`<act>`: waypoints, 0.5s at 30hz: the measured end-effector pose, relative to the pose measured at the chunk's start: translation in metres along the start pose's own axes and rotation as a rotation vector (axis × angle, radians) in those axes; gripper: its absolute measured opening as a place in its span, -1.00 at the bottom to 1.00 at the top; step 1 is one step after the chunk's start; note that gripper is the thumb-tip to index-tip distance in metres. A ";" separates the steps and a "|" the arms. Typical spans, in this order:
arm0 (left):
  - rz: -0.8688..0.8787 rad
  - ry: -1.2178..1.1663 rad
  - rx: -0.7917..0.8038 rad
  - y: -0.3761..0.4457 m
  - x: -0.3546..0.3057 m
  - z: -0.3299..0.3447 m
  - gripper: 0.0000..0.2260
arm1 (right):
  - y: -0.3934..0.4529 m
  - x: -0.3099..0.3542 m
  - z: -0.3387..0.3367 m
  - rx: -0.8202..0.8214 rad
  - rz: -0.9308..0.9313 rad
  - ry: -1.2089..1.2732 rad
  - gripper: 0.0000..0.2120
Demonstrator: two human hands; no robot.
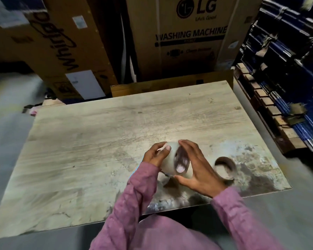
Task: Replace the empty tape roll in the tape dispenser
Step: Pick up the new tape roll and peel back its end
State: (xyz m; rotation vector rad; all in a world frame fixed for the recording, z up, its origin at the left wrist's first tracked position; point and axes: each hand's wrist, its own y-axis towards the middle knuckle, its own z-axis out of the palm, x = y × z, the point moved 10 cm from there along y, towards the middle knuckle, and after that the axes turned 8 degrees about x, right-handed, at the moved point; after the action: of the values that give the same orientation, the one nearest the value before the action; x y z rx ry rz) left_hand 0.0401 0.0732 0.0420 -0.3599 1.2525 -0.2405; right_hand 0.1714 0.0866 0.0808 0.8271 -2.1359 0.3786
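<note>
A full roll of pale tape point(170, 160) stands on edge on the wooden board point(90, 141), its hollow core facing right. My left hand point(156, 155) grips its left side, and the thumb pinches a small loose tape end at the top. My right hand point(197, 168) cups the roll from the right, fingers over the top and thumb under the front. A thin metal part, perhaps of the dispenser point(165, 175), shows just below the roll, mostly hidden. An empty brown cardboard core point(225, 167) lies on the board to the right of my right hand.
Large cardboard appliance boxes point(184, 38) stand behind the board. Stacks of dark blue flat packs on a wooden pallet point(285, 73) line the right side. Grey floor surrounds the board.
</note>
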 end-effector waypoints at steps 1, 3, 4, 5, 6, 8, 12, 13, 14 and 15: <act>-0.013 -0.048 -0.022 -0.002 0.002 -0.005 -0.70 | 0.002 0.004 0.004 0.009 -0.010 -0.027 -0.06; -0.060 -0.101 -0.051 -0.002 0.005 -0.015 -0.71 | 0.006 0.012 0.009 0.024 -0.025 -0.071 -0.07; -0.085 -0.124 -0.061 -0.003 0.006 -0.019 -0.72 | 0.007 0.016 0.011 0.031 -0.034 -0.092 -0.07; -0.108 -0.159 -0.071 -0.003 0.007 -0.023 -0.75 | 0.009 0.020 0.012 0.038 -0.047 -0.116 -0.08; -0.128 -0.182 -0.077 -0.005 0.008 -0.025 -0.77 | 0.010 0.024 0.014 0.045 -0.062 -0.141 -0.09; -0.164 -0.206 -0.096 -0.007 0.012 -0.029 -0.79 | 0.012 0.031 0.018 0.062 -0.086 -0.180 -0.10; -0.219 -0.335 -0.189 -0.010 0.018 -0.042 -0.69 | 0.014 0.033 0.025 0.051 -0.079 -0.138 -0.04; -0.240 -0.375 -0.199 -0.011 0.019 -0.043 -0.71 | 0.014 0.030 0.025 0.033 -0.054 -0.098 0.00; -0.255 -0.438 -0.208 -0.012 0.022 -0.045 -0.80 | 0.013 0.026 0.025 0.006 -0.019 -0.051 0.04; -0.269 -0.515 -0.218 -0.013 0.025 -0.046 -0.87 | 0.012 0.020 0.024 -0.022 0.022 0.004 0.07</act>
State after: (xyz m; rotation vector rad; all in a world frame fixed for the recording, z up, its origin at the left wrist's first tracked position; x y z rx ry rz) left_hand 0.0042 0.0460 0.0127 -0.7312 0.7204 -0.2223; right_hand 0.1395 0.0745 0.0809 0.7906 -2.1428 0.3668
